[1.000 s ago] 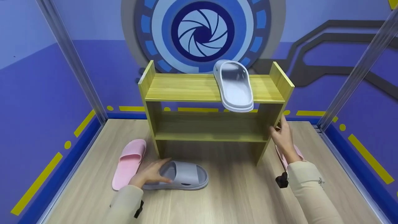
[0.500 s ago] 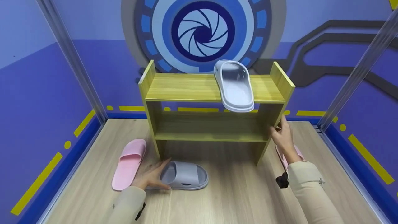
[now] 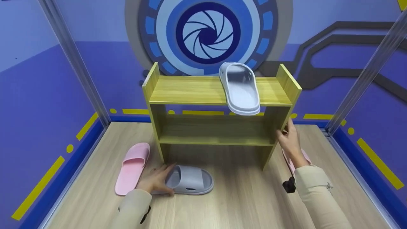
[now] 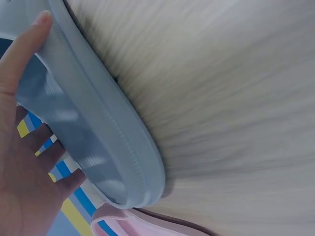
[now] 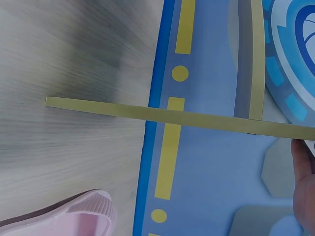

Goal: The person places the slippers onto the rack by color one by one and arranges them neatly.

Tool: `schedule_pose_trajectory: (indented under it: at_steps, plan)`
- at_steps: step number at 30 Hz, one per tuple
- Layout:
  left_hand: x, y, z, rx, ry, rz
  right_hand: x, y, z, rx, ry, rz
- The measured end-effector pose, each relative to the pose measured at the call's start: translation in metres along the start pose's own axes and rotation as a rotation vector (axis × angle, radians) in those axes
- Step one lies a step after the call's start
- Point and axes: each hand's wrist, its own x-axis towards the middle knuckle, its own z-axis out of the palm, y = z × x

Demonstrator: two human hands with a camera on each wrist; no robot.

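Note:
My left hand (image 3: 155, 181) spans the heel half of a grey slipper (image 3: 192, 181) on the floorboard. In the left wrist view, its thumb (image 4: 24, 49) lies on the slipper's near side, while the fingers reach the far rim. My right hand (image 3: 290, 140) is at the outer face of a wooden two-tier shoe rack's (image 3: 187, 89) right side panel; in the right wrist view a digit (image 5: 299, 160) meets that panel (image 5: 197, 118). Another grey slipper (image 3: 242, 90) lies on the top shelf, its heel over the front edge.
One pink slipper (image 3: 132, 168) lies left of the rack. A second pink slipper (image 3: 306, 156) sits at the right, partly behind my right wrist. Patterned blue walls (image 3: 38, 111) with metal corner posts (image 3: 76, 63) enclose the wooden base on three sides.
My left hand has shifted slightly rightward along the grey slipper, with its thumb lower at the near side. Both slippers and the rack stay put, and the right hand keeps its place.

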Motion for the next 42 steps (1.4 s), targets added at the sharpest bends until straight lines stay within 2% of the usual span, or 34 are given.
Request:
schedule_pose_trajectory:
  at_steps: [7,19,22,26,28,32,36,42]
  plan:
    - [0.002,0.0,0.0,-0.018,-0.017,-0.014,0.0,-0.001,0.0,-0.002,0.001,-0.007]
    - [0.005,0.005,-0.004,0.004,0.019,0.084,-0.001,-0.001,0.0,-0.019,0.017,-0.026]
    - [0.006,0.008,-0.008,-0.009,0.022,0.084,0.003,0.015,0.0,-0.013,0.018,-0.026]
    - [0.006,0.015,-0.017,-0.002,0.003,0.058,0.005,0.023,-0.001,-0.013,0.014,-0.03]
    - [0.007,0.02,-0.022,0.008,-0.002,0.063,0.003,0.014,-0.001,-0.005,0.008,-0.031]
    - [0.009,0.028,-0.033,0.04,0.028,0.131,0.001,0.004,-0.001,0.02,0.005,-0.025]
    - [0.012,0.034,-0.044,0.074,0.07,0.205,0.006,0.018,-0.001,-0.004,0.004,-0.012]
    - [0.014,0.042,-0.06,0.104,0.081,0.232,0.009,0.033,-0.001,-0.028,0.013,-0.023]
